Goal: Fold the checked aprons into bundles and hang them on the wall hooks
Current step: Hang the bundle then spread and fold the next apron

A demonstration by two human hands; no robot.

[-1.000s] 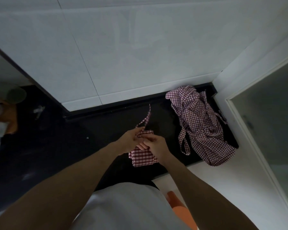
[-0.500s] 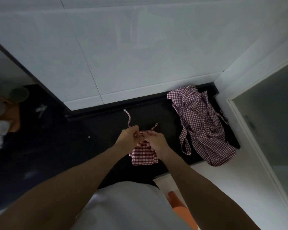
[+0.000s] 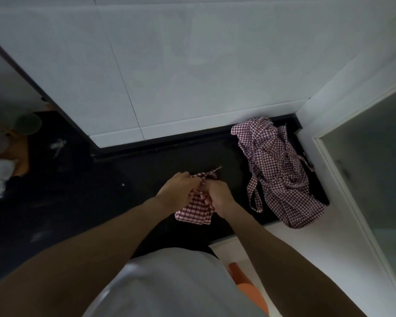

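On the black counter (image 3: 128,202), the left hand (image 3: 177,191) and right hand (image 3: 217,197) meet over the folded apron (image 3: 193,213), both pinching its strap (image 3: 209,175). A loose apron (image 3: 279,170) lies well apart, right.

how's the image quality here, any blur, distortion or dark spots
Head view: wide-angle bending curves the wall tile lines; the black counter is underexposed, detail lost; the clutter at far left is soft and blurred; the folded apron and the loose apron checks stay readable.

black counter (image 3: 128,170); folded checked apron (image 3: 193,212), loose checked apron (image 3: 281,177)
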